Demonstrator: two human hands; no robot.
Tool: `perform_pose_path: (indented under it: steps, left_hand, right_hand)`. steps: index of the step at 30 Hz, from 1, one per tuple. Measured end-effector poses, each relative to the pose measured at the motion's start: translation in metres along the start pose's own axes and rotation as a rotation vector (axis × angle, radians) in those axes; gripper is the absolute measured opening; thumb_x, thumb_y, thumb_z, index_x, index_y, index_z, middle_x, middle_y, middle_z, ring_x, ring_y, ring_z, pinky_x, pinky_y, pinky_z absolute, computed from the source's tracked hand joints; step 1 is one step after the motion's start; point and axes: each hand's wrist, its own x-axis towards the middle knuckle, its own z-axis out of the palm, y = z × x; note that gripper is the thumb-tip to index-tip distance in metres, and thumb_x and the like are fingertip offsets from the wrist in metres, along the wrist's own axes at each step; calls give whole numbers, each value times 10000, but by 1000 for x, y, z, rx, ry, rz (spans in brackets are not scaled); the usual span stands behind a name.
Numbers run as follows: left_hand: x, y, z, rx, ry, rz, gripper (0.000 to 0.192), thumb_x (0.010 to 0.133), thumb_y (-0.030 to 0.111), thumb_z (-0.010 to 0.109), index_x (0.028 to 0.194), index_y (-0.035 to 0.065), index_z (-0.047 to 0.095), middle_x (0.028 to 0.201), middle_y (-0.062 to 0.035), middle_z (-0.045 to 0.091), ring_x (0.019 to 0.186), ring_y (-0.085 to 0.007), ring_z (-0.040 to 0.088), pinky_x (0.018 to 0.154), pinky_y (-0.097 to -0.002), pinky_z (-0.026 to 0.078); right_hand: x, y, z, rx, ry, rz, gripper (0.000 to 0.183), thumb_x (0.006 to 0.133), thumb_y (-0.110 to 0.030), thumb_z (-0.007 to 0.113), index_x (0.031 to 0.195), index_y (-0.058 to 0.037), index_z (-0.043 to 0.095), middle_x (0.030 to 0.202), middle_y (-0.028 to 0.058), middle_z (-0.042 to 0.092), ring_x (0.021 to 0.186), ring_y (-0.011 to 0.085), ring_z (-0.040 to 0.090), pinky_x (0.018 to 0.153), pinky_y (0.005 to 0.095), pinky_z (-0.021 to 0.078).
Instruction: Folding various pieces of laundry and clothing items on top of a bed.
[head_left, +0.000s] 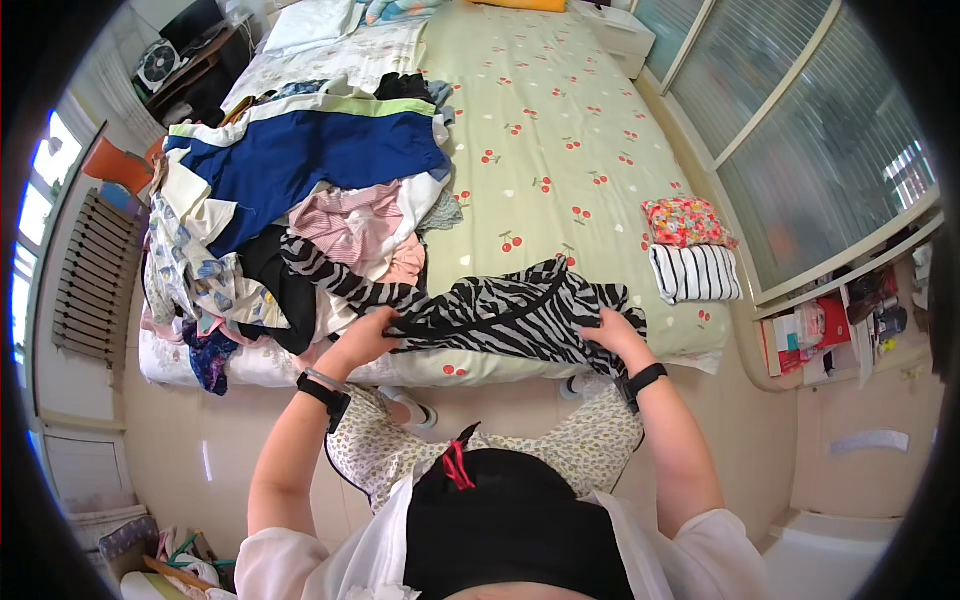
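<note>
A grey-and-black zebra-striped garment (510, 307) lies stretched sideways across the near edge of the bed. My left hand (373, 335) grips its left part by a dark edge, while my right hand (616, 335) pinches the cloth at the right end. One striped sleeve trails up to the left over the clothes pile. That heap holds blue shorts or trousers (300, 146) with a pale green and white band, a pink striped garment (349, 217) and a patterned white one (206, 255). At the right edge of the bed lie a folded black-and-white striped garment (695, 272) and a folded red floral one (686, 222).
The bed carries a pale green sheet with cherry prints (517, 157). Sliding glass doors (817, 135) and an open shelf with items (825, 330) stand at the right. A radiator (97, 277) and an orange chair (120, 165) are at the left; a fan (157, 66) stands behind.
</note>
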Motion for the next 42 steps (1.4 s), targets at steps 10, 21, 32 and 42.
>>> perform_pose_path:
  steps: [10, 21, 32, 42]
  left_hand:
    - [42, 101, -114, -536, 67, -92, 175, 934, 183, 570, 1059, 62, 561, 839, -53, 620, 677, -170, 636, 570, -278, 499]
    - [107, 268, -172, -754, 677, 738, 169, 976, 50, 466, 1134, 40, 525, 1058, -43, 620, 904, -63, 533, 796, -221, 430]
    - [0, 177, -104, -429, 449, 523, 219, 830, -33, 498, 1018, -1, 607, 1040, -82, 632, 992, -152, 588, 884, -287, 449]
    - [-36, 66, 33, 0, -410, 261, 220, 818, 131, 619, 1013, 29, 625, 940, -154, 662, 900, -333, 633, 813, -398, 496]
  right_hand:
    - [-26, -113, -193, 175, 614, -293, 256, 895, -235, 658, 841, 14, 630, 702, -11, 562, 625, 103, 501, 567, 247, 408]
    - [-10, -207, -306, 864, 680, -907, 196, 999, -114, 464, 1142, 5, 525, 1061, 113, 639, 981, 208, 627, 955, 363, 487]
    - [-96, -66, -178, 744, 591, -476, 271, 937, -133, 416, 1054, 8, 617, 1074, 74, 634, 1051, 151, 571, 962, 285, 418]
    - [-82, 88, -42, 99, 142, -21, 198, 868, -88, 499, 996, -15, 632, 945, 104, 663, 886, 221, 636, 802, 332, 494]
